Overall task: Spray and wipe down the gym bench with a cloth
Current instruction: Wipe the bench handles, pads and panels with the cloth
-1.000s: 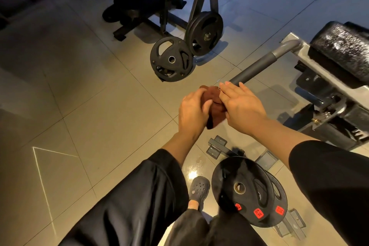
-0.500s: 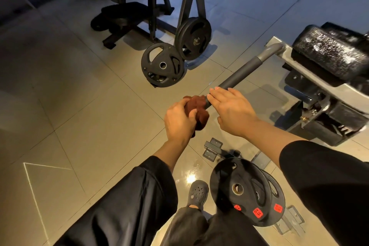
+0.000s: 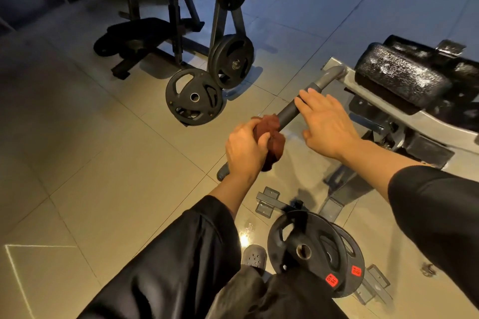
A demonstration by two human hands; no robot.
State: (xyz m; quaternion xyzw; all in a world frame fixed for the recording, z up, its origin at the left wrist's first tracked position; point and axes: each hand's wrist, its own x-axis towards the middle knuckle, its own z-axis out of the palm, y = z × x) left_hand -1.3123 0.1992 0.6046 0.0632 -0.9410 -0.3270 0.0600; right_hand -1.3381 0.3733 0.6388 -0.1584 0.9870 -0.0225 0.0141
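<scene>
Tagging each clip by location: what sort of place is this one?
Almost certainly a gym weight area. Black weight plates hang on a plate rack on the tiled floor, two more carry red kilogram labels, and a padded bench stands at right.

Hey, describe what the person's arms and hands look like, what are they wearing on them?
Both arms wear loose black sleeves with a slight sheen, pushed up to leave the forearms bare. The left hand and right hand are bare: no gloves, watch, rings or wristbands visible.
</scene>
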